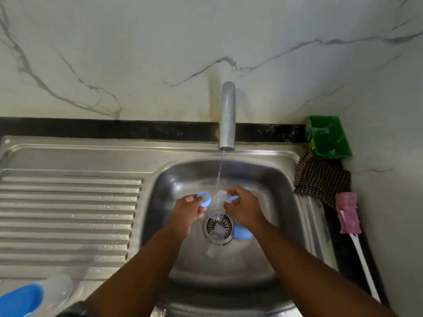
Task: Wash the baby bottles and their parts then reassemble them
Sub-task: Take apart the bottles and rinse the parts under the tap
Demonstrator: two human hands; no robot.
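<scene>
Both hands meet over the steel sink [283, 179], just under a thin stream of water [219, 172] falling from the grey tap [227, 115]. The left hand [186, 212] has its fingers [191, 199] curled in a pinch on a blue ring [204, 199], held up beside the stream. The right hand [246, 210] is curled too, its fingers [232, 192] pinching a clear part [220, 195] right in the water, with a strip of blue showing at the knuckles (too blurred to name).

Between and below the hands a clear bottle [216, 221] hangs over the drain [225, 225]; which hand carries it cannot be made out. A blue cap [243, 233] lies on the basin floor just right of the drain, partly under the right wrist.

The ribbed draining board [68, 213] stretches away on the left, and at its near corner another bottle [57, 288] lies on its side, clear with a blue end. On the right, a green box [328, 137] sits in the corner, a checked cloth [320, 177] is bunched just in front of it, and a pink brush [348, 212] with a white handle lies along the dark tabletop [341, 252].
</scene>
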